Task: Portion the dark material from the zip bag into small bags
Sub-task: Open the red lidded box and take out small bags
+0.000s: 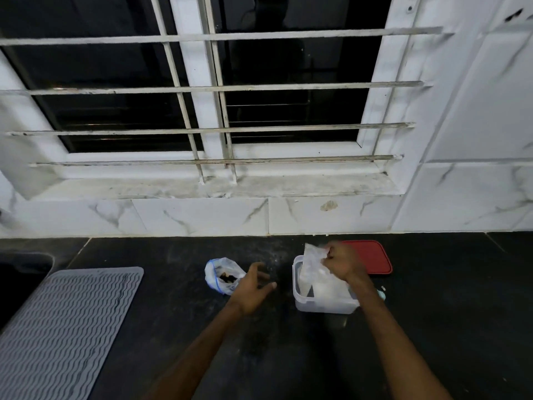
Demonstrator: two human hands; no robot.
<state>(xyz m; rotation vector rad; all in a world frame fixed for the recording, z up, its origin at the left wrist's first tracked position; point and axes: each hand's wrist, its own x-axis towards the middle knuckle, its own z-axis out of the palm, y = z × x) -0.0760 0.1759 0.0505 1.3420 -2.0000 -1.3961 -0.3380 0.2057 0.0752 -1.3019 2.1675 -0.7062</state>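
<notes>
We are pinching a small clear bag (313, 264) at its top with our right hand (343, 262), fingers curled onto it, its lower end sitting inside the clear container (323, 307). Left of the container, our left hand (253, 287) is hovering with fingers apart, gripping nothing, just beside the zip bag (222, 275), which is showing dark material (227, 277) inside. A red lid (373, 256) is lying just behind the container

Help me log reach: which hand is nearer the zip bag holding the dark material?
Left. The left hand is open right beside the zip bag; the right hand is farther right, pinching a small bag over the clear container.
</notes>
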